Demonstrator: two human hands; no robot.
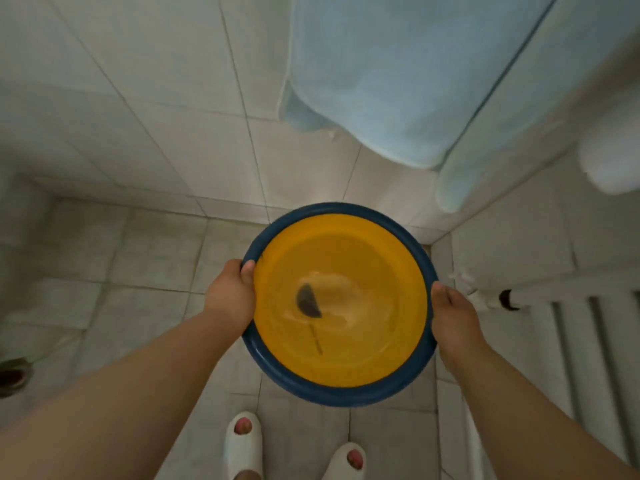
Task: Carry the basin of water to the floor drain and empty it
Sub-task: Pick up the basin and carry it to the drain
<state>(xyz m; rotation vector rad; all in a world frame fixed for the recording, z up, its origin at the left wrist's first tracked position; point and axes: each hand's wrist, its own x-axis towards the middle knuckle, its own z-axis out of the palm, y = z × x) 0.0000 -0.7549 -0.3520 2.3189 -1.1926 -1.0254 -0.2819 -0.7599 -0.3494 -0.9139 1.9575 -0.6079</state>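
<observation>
Holding the basin (341,306) of water level above the tiled floor (138,265), left hand (231,295) and right hand (454,315) clamped on opposite rims; floor drain (12,375) well off leftward, nearer the left hand.

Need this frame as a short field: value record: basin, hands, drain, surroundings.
basin: round, yellow inside, blue rim, held roughly level above the tiled floor
contents: shallow water, reflections on its surface
left hand: grips the left rim, thumb over the edge
right hand: grips the right rim
floor drain: dark opening at the far left edge, well clear of the basin
pouring: not begun
surroundings: blue towel hanging above; radiator on the right; white slippers below
</observation>
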